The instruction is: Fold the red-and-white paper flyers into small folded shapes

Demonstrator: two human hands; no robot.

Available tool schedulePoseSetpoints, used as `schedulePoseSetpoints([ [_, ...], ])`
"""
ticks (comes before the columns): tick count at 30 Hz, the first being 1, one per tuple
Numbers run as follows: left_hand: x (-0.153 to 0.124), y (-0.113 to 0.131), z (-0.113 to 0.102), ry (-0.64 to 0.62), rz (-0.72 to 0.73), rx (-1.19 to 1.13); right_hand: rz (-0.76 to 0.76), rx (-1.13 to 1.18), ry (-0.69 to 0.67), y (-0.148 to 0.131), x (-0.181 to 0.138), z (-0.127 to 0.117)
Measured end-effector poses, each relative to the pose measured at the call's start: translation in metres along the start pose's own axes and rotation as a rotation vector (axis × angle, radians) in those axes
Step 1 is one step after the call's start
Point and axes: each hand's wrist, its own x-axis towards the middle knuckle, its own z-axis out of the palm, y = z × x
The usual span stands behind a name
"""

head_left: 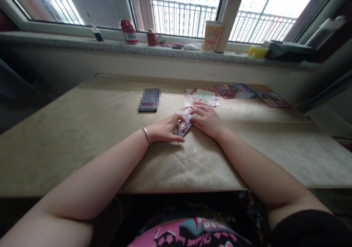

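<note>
Cards (184, 126) lay on our table (82, 129): our left hand (165, 128) at nine o'clock, thumb spread from fingers; our right hand (208, 121) at three, fingers atop them, grip unclear, likely for steadiness. Our pile (203, 97) sat at one o'clock, seemingly for reach.

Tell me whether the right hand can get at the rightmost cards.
Probably yes: bare tabletop separates the right hand from the rightmost cards, though it now touches other cards.
</note>
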Motion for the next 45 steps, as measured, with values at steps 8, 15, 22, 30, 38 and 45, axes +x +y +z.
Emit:
schedulePoseSetpoints([
  [8,0.010,0.004,-0.001,0.235,0.096,0.282,0.100,-0.024,0.046,-0.009,-0.005,-0.010],
  [15,0.008,0.008,0.001,0.410,0.047,0.435,0.144,0.041,0.105,-0.020,-0.005,-0.011],
  [22,0.012,0.016,0.005,0.423,0.044,0.446,0.153,0.064,0.100,-0.039,0.000,-0.013],
  [30,0.013,0.007,0.005,0.418,0.093,0.416,0.170,0.090,0.094,-0.040,0.002,-0.015],
  [38,0.014,0.005,0.002,0.383,0.067,0.382,0.195,0.115,0.092,-0.038,0.002,-0.016],
  [45,0.013,-0.002,-0.002,0.439,0.031,0.359,0.235,0.144,0.140,-0.024,-0.002,-0.017],
])
